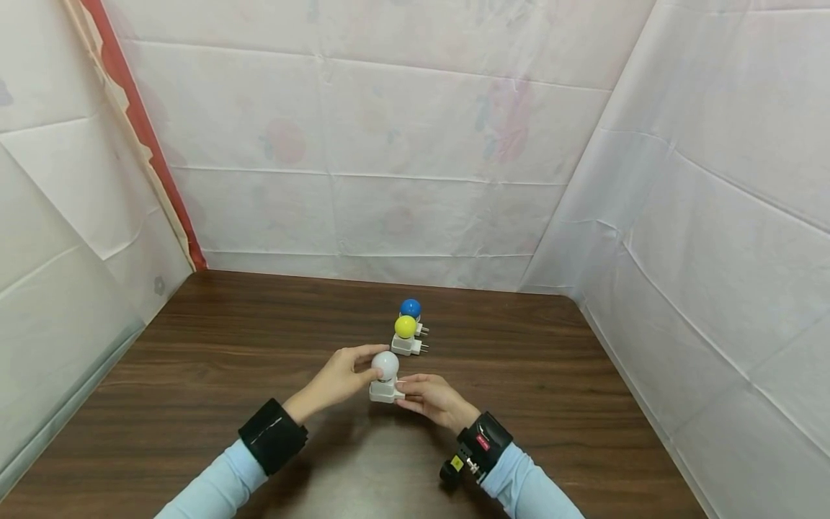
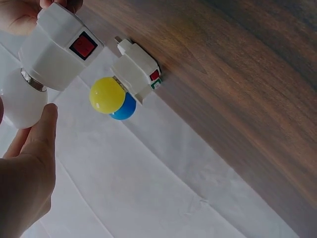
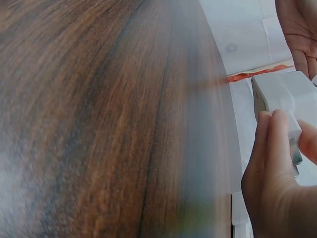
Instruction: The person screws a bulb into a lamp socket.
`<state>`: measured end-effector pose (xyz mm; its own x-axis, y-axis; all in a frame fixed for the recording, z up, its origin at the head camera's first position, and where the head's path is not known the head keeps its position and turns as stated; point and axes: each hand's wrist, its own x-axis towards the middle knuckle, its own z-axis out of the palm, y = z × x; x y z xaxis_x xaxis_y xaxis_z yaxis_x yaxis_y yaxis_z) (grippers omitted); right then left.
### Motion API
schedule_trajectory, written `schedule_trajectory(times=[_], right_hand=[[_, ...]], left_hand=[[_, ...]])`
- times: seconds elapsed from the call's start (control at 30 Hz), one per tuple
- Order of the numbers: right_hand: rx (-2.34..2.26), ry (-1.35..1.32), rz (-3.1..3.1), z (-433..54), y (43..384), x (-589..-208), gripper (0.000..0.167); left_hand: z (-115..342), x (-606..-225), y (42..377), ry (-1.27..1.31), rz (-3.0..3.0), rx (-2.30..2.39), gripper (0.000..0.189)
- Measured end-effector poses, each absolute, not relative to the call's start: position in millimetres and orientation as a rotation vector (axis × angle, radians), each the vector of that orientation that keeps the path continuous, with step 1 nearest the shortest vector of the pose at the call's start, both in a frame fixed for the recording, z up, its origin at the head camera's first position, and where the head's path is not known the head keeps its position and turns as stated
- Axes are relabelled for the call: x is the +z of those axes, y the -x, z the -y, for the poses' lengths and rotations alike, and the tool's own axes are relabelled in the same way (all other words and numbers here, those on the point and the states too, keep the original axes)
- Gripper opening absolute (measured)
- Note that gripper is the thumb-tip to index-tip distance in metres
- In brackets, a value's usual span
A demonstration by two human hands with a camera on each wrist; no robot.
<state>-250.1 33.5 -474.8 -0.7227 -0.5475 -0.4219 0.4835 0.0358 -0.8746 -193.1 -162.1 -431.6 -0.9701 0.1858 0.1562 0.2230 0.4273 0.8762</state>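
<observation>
A white light bulb (image 1: 385, 365) stands in a white plug-in lamp socket (image 1: 384, 392) between both hands. My left hand (image 1: 344, 376) grips the bulb, its thumb and fingers on either side of the globe. With thumb and fingertips, my right hand (image 1: 442, 402) pinches the socket at its plug end, and metal prongs (image 3: 295, 153) show past the thumb in the right wrist view. A red rocker switch (image 2: 83, 45) is set in the socket's underside in the left wrist view, where a metal collar (image 2: 33, 80) shows between bulb and socket.
Just behind the hands, a yellow bulb (image 1: 405, 326) in its white socket (image 1: 403, 346) stands on the brown wooden table (image 1: 259, 324). A blue bulb (image 1: 411, 308) in a similar socket is behind it. Their prongs point right. White sheeting (image 1: 402, 130) hangs around the table's back and sides.
</observation>
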Motion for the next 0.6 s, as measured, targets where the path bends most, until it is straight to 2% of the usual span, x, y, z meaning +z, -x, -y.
schedule_trajectory(times=[0.3,0.6], right_hand=[[-1.780,0.054,-1.588,-35,250,-474,0.033],[-1.795,0.055,-1.585,-33,249,-473,0.031]], left_hand=[[159,-433,193,0.293,2.596,-1.601,0.046],[149,-426,185,0.085,2.553,-1.245,0.055]])
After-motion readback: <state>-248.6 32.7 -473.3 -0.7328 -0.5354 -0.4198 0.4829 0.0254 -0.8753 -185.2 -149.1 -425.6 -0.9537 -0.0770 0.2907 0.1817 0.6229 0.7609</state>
